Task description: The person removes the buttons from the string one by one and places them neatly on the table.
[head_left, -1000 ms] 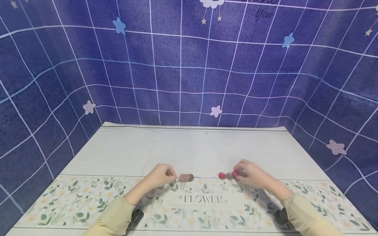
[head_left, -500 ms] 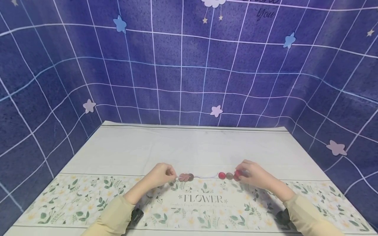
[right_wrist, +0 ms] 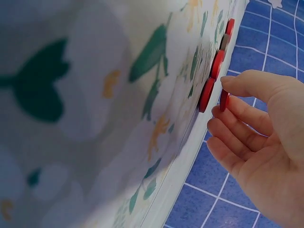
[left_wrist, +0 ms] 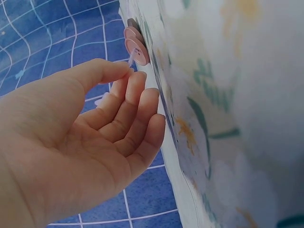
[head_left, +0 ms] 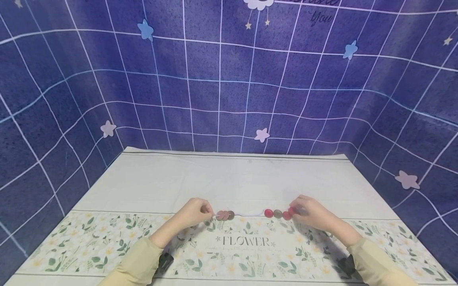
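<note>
My left hand (head_left: 196,209) pinches the end of a thin white string (left_wrist: 132,57) between thumb and index finger; the other fingers are loosely curled. The string passes through a pinkish button (left_wrist: 137,51), with another pinkish one and a dark brown button (head_left: 231,215) beside it. The string runs on rightward across the cloth. At the right lies a row: a red button (head_left: 268,213), a grey-brown button (head_left: 278,213) and further red buttons (right_wrist: 206,95). My right hand (head_left: 310,211) pinches one more red button (right_wrist: 224,100) just off the row's end. Whether the string threads this row cannot be told.
A white tablecloth (head_left: 236,178) with a floral band and the word FLOWER covers the table. Behind and at both sides hangs a blue curtain (head_left: 200,95) with white grid lines and stars. Dark straps (head_left: 165,262) sit at the wrists.
My right hand has shifted slightly to the right. A red button formerly at its fingertips lies in the row, with another red one visible by the fingers. The left hand has stayed put.
</note>
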`<action>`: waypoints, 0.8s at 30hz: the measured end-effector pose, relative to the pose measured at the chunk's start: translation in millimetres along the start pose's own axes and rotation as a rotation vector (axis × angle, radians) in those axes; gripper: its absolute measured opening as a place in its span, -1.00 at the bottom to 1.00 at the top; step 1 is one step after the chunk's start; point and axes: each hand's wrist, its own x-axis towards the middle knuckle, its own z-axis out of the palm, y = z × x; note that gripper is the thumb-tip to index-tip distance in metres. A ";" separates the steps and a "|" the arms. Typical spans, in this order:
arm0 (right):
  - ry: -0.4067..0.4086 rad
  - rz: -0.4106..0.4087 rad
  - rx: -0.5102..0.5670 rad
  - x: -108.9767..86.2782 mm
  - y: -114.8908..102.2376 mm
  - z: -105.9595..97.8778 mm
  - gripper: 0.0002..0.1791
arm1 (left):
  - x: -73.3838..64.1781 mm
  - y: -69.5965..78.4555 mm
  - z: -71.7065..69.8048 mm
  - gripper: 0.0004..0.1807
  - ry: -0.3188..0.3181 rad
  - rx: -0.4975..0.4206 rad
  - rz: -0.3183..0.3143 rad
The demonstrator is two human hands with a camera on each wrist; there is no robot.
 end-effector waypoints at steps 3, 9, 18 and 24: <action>0.003 0.006 -0.003 -1.5 0.9 0.0 -0.73 | 0.0 0.5 -0.1 -0.92 0.000 0.003 -0.001; 0.024 -0.007 0.007 -4.9 2.2 -0.7 -0.74 | -0.4 1.3 0.1 -0.94 -0.002 0.000 -0.012; 0.057 -0.028 0.000 -9.8 6.7 -0.2 -0.74 | 0.1 1.3 1.3 -0.94 0.001 -0.001 -0.017; 0.057 -0.026 0.002 -12.0 10.1 -2.6 -0.73 | -0.8 1.9 0.3 -0.94 -0.004 -0.001 -0.011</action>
